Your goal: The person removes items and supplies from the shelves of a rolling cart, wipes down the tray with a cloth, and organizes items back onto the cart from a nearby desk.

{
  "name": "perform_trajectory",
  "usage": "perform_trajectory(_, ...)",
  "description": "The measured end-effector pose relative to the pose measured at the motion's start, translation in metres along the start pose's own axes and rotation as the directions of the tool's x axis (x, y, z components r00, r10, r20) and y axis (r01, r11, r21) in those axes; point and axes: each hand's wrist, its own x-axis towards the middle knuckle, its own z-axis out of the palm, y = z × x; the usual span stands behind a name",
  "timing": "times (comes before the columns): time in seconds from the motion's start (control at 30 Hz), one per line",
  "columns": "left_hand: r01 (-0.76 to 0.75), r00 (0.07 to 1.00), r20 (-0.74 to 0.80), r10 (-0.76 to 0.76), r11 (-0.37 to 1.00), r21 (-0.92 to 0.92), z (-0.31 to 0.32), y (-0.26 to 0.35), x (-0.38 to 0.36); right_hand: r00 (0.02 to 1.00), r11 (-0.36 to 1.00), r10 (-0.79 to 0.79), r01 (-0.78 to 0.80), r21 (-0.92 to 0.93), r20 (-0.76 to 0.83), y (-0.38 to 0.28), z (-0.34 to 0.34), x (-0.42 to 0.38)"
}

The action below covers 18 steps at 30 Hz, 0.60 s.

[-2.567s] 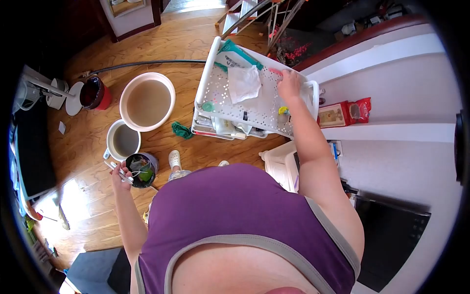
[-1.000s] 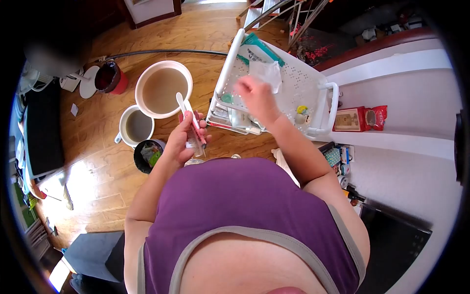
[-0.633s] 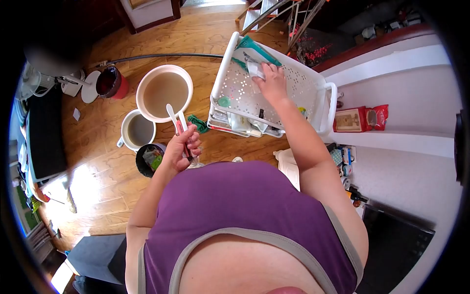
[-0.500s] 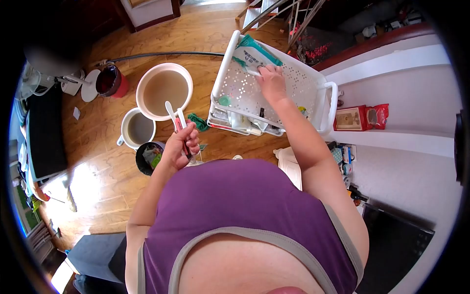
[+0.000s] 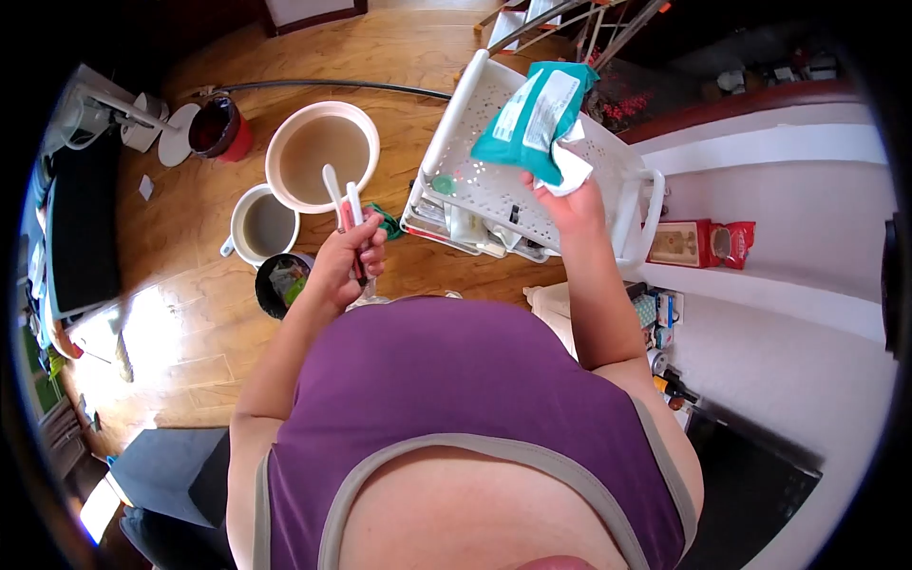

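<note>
My left hand [image 5: 349, 258] is closed around a few slim tools [image 5: 344, 204] with white and pink-red handles, held over the floor near a large basin [image 5: 324, 157] of cloudy water. Up and to the right, my right hand [image 5: 574, 205] grips a white wipe [image 5: 567, 171] that hangs from a teal packet [image 5: 534, 122]. The packet is raised and tilted above the white perforated top tray of a cart [image 5: 494, 195]. Some of my right fingers are hidden behind the wipe.
Beside the basin stand a smaller pot [image 5: 264, 226] of grey water, a dark-lined bin [image 5: 283, 285] and a red bin [image 5: 220, 130]. A black hose [image 5: 332, 85] crosses the floor behind. Red packages [image 5: 701, 243] sit on the ledge at right.
The teal packet has risen from the cart's top tray, with a white wipe now showing at its lower end. My right hand has moved right and is closed on the wipe.
</note>
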Motion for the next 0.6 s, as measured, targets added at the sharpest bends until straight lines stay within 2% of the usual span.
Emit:
perform_trajectory(0.07,-0.015,0.999,0.033,0.015,1.000,0.005,0.002,0.001,0.004,0.980,0.989,0.144,-0.149,0.025,0.141,0.014,0.008,-0.007)
perform_trajectory(0.13,-0.081,0.996,0.041,0.080,0.996,0.036,0.011,0.003,0.002,0.958,0.981,0.192,-0.192,-0.021,0.214,0.031,0.025,-0.013)
perform_trajectory(0.17,-0.101,0.992,0.075,0.098,0.994,0.035,0.010,0.003,0.001,0.978,0.960,0.168,-0.133,-0.247,0.126,0.039,0.043,-0.019)
perform_trajectory(0.2,-0.123,0.988,0.102,0.119,0.991,0.042,0.011,0.004,0.001,0.991,0.882,0.123,-0.086,-0.464,0.052,0.046,0.054,-0.022)
perform_trajectory(0.23,-0.147,0.981,0.136,0.140,0.988,0.043,0.012,0.004,-0.002,0.984,0.604,0.116,0.037,-0.796,0.134,0.051,0.055,-0.023)
perform_trajectory(0.27,-0.170,0.973,0.168,0.161,0.984,0.042,0.014,0.005,-0.005,0.980,0.610,0.138,0.029,-0.792,0.142,0.058,0.064,-0.025)
perform_trajectory(0.3,-0.152,0.975,0.165,0.150,0.988,-0.003,0.017,0.006,-0.009,0.925,0.323,0.035,0.347,-0.881,0.377,0.065,0.078,-0.028)
perform_trajectory(0.33,-0.177,0.963,0.207,0.175,0.984,-0.009,0.010,0.001,-0.008,0.792,-0.014,0.013,0.610,-0.792,0.610,0.074,0.088,-0.029)
perform_trajectory(0.37,-0.167,0.956,0.240,0.170,0.985,-0.033,0.000,-0.004,-0.005,0.678,-0.120,0.007,0.730,-0.673,0.735,0.085,0.089,-0.026)
perform_trajectory(0.4,-0.159,0.946,0.276,0.168,0.986,-0.056,-0.005,-0.006,-0.006,0.672,-0.106,0.016,0.737,-0.667,0.740,0.094,0.091,-0.025)
perform_trajectory(0.47,-0.173,0.943,0.274,0.191,0.981,-0.087,-0.010,-0.006,-0.012,0.598,-0.280,0.183,0.792,-0.542,0.780,0.110,0.096,-0.024)
perform_trajectory(0.6,-0.243,0.943,0.195,0.271,0.958,-0.154,-0.026,-0.005,-0.021,0.575,-0.255,0.214,0.813,-0.524,0.789,0.133,0.108,-0.022)
